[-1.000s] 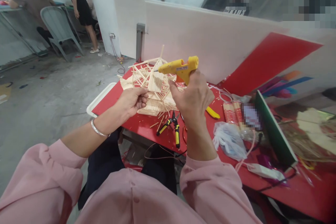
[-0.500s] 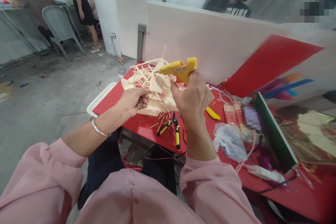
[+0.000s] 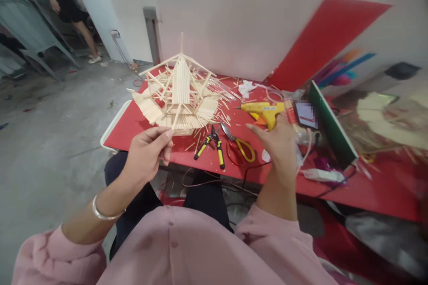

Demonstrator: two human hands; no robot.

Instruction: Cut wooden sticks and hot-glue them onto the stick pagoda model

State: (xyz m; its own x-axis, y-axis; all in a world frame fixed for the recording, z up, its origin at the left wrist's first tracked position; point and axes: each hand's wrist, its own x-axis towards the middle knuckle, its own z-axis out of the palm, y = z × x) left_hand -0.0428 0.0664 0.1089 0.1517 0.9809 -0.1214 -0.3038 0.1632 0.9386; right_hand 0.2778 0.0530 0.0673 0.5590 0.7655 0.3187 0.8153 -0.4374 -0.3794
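Currently my left hand [image 3: 147,156] pinches the near edge of the stick model [image 3: 179,98], thumb and fingertips closed on its base, holding it above the red table [image 3: 368,187]. My right hand [image 3: 279,147] grips the handle of the yellow glue gun [image 3: 264,110], fingers loosely curled, low over the table. Just left lie the pliers [image 3: 212,144] and scissors [image 3: 239,144].

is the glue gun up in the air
No, the glue gun lies on the red table by the right hand.
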